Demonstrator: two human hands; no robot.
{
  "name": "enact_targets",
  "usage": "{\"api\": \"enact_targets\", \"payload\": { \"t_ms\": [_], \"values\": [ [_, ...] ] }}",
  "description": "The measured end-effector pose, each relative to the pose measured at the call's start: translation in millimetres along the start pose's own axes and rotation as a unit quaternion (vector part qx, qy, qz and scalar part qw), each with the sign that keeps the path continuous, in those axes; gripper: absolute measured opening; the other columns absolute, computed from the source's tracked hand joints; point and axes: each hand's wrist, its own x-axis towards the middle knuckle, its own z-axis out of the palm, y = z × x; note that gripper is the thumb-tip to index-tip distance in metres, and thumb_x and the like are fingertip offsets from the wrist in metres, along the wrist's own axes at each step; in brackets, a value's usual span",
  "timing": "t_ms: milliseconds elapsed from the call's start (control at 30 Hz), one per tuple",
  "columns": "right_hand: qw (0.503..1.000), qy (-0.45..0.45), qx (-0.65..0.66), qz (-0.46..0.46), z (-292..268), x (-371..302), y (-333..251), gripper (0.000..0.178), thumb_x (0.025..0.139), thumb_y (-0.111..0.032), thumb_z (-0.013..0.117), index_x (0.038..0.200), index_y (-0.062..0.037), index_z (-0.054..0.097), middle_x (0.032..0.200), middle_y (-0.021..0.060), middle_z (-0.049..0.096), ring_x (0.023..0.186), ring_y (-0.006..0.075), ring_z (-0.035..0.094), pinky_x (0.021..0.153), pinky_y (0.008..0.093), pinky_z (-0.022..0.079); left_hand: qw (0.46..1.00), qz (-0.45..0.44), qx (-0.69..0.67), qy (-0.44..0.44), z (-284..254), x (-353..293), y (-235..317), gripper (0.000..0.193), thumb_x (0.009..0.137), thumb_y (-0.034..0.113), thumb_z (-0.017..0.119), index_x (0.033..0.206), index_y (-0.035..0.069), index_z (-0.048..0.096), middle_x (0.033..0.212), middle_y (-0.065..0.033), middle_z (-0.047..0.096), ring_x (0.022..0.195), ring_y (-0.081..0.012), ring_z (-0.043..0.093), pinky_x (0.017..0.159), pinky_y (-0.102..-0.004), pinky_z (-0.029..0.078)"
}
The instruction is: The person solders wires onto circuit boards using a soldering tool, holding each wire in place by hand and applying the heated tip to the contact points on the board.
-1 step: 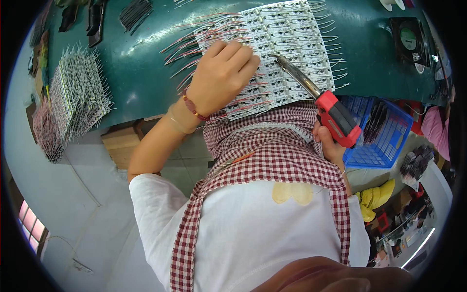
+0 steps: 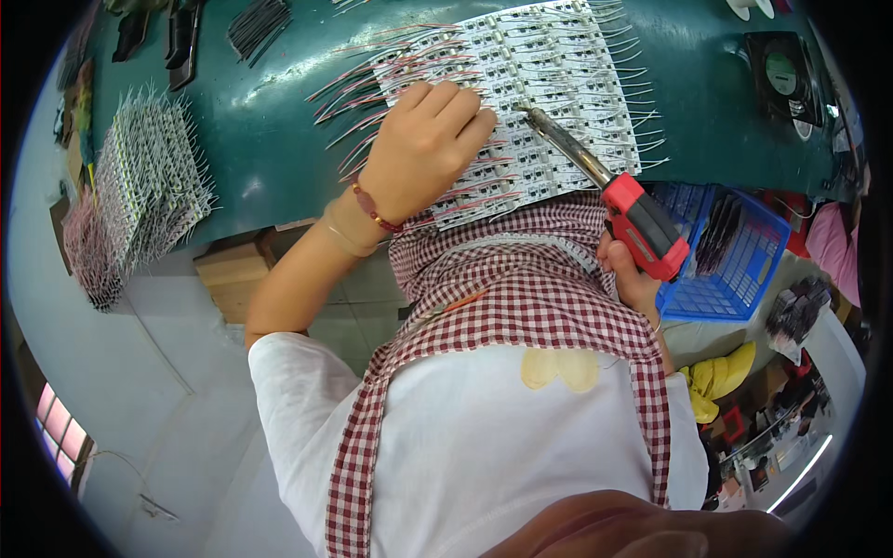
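A white panel of small circuit boards (image 2: 577,84) lies on the green table, with red and dark wires along its left side and pale wires along its right. My left hand (image 2: 428,135) is closed over the panel's left half, fingers curled; whatever it pinches is hidden beneath them. Below the panel's right edge, my right hand (image 2: 634,279) grips a red and black soldering gun (image 2: 651,228) from underneath. Its metal barrel points up and left, the tip over the middle of the panel, close to my left fingers. I cannot tell whether the tip touches a board.
A stack of wired panels (image 2: 153,172) hangs over the table's left edge. Black strips (image 2: 260,28) and dark-handled tools (image 2: 183,42) lie at the far left. A black round-faced device (image 2: 783,79) stands at the right. A blue basket (image 2: 730,293) sits below the table's right edge.
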Motion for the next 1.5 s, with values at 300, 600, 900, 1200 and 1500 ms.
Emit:
{"api": "enact_targets", "payload": {
  "t_ms": [300, 600, 900, 1200, 1500],
  "values": [
    [0.997, -0.002, -0.075, -0.004, 8.7, 3.2, -1.4, 0.025, 0.091, -0.024, 0.061, 0.086, 0.0009, 0.059, 0.069, 0.005, 0.057, 0.057, 0.0092, 0.049, 0.051, 0.0236, 0.039, 0.998, -0.038, -0.051, 0.005, 12.9, -7.6, 2.7, 0.025, 0.067, 0.001, 0.064, 0.092, 0.003, 0.066, 0.077, -0.0061, 0.051, 0.075, -0.0225, 0.053, 0.068, -0.033, 0.045],
    [0.994, -0.028, -0.106, -0.01, 4.8, 6.0, 4.3, 0.013, 0.081, -0.009, 0.071, 0.091, -0.0032, 0.065, 0.081, 0.0071, 0.061, 0.068, 0.0183, 0.06, 0.061, 0.0299, 0.046, 0.997, -0.046, -0.054, -0.009, 8.3, -1.6, 6.7, 0.024, 0.067, -0.001, 0.062, 0.091, 0.003, 0.065, 0.08, -0.0078, 0.051, 0.078, -0.0244, 0.055, 0.072, -0.0347, 0.047],
    [0.996, -0.02, -0.082, 0.006, 3.5, 2.6, -0.3, 0.012, 0.081, -0.01, 0.07, 0.088, -0.0014, 0.064, 0.076, 0.0057, 0.06, 0.066, 0.015, 0.058, 0.059, 0.0285, 0.046, 0.997, -0.047, -0.051, -0.045, 5.6, 0.9, 7.1, 0.018, 0.072, 0.001, 0.062, 0.09, 0.002, 0.064, 0.079, -0.0083, 0.051, 0.078, -0.0248, 0.054, 0.071, -0.0354, 0.046],
    [0.995, -0.012, -0.094, 0.012, 7.7, 7.6, -5.0, 0.016, 0.079, -0.011, 0.072, 0.089, -0.0009, 0.064, 0.08, 0.007, 0.061, 0.066, 0.0165, 0.059, 0.059, 0.0294, 0.047, 0.998, -0.041, -0.042, -0.032, 7.4, -2.9, 6.5, 0.016, 0.075, 0.002, 0.063, 0.09, 0.003, 0.064, 0.078, -0.0075, 0.05, 0.076, -0.0238, 0.053, 0.07, -0.0344, 0.046],
    [0.995, 0.003, -0.096, 0.002, 7.1, 5.4, -5.4, 0.018, 0.078, -0.011, 0.072, 0.09, -0.0014, 0.064, 0.08, 0.0068, 0.061, 0.067, 0.017, 0.06, 0.06, 0.0278, 0.048, 0.998, -0.036, -0.036, -0.028, 7.9, -2.6, 8.0, 0.018, 0.073, 0.003, 0.062, 0.091, 0.001, 0.063, 0.079, -0.008, 0.05, 0.077, -0.0243, 0.053, 0.071, -0.0345, 0.045]
  ]
}}
